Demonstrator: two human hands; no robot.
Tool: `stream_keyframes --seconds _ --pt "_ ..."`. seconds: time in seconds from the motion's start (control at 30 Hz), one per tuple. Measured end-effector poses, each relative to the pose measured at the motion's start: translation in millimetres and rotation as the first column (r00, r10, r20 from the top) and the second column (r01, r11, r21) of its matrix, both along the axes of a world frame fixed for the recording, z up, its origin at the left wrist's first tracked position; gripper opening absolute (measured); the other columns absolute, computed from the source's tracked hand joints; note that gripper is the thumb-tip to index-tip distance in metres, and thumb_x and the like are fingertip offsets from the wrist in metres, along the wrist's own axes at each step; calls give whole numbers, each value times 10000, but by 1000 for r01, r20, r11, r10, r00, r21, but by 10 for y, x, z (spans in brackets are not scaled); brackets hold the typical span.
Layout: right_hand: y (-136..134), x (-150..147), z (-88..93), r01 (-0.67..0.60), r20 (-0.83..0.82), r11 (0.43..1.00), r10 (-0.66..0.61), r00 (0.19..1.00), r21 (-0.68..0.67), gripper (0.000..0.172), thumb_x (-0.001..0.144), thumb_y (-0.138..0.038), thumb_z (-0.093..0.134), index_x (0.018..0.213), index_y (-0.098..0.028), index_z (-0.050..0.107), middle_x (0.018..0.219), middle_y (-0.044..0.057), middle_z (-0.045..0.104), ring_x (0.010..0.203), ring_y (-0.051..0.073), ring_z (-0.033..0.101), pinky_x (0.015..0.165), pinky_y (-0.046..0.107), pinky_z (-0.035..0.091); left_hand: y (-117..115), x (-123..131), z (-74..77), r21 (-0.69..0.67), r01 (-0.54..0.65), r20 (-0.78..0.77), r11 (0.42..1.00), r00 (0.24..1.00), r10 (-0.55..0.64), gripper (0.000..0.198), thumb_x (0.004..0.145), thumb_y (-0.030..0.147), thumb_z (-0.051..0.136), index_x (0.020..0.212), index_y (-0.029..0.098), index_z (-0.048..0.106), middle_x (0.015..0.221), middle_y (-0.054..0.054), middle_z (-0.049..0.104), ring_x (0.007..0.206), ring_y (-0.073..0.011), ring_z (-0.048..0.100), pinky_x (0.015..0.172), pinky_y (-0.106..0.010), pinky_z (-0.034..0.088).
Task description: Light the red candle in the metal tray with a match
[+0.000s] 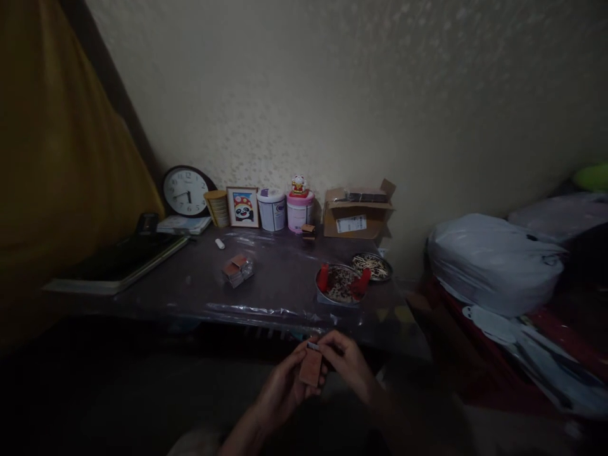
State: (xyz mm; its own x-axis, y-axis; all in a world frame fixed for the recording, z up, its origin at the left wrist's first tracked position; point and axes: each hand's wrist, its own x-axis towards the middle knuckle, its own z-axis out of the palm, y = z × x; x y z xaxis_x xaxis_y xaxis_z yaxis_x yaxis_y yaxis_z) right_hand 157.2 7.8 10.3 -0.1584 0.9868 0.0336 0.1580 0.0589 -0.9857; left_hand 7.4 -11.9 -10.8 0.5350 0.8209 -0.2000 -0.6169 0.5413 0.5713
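Observation:
Below the table's front edge, my left hand (285, 387) is closed around a small reddish-brown box (311, 367), held upright. My right hand (349, 362) pinches at the top end of the same box, where a pale strip shows. Both hands are in shadow, close together, in front of the dark table (280, 285). On the table lies a plastic-wrapped pack of similar small boxes (237, 270), and to the right a metal plate (339, 285) with small dark bits and two red pieces.
Along the wall stand a clock (186, 190), a framed panda picture (242, 206), two tubs (285, 210), an open cardboard box (358, 212) and a second plate (372, 266). A dark flat board (118, 261) lies left. Bagged bundles (494, 259) crowd the right.

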Motion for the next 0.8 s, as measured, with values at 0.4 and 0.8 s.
stream_keyframes --seconds 0.4,0.8 --pt "-24 -52 -62 103 379 983 -154 912 152 134 754 -221 511 633 -181 554 594 -19 585 572 136 564 567 232 422 17 36 -4 -129 -91 -114 987 991 76 516 827 307 463 1312 167 357 697 -49 635 532 -130 572 412 -193 359" --pt "-63 51 -46 -260 575 950 118 810 171 201 766 -127 513 843 -254 648 879 -10 609 788 126 592 706 214 432 110 -22 -152 90 27 -483 996 875 20 467 720 316 439 1122 112 562 594 -1 602 349 -77 396 352 -199 236"
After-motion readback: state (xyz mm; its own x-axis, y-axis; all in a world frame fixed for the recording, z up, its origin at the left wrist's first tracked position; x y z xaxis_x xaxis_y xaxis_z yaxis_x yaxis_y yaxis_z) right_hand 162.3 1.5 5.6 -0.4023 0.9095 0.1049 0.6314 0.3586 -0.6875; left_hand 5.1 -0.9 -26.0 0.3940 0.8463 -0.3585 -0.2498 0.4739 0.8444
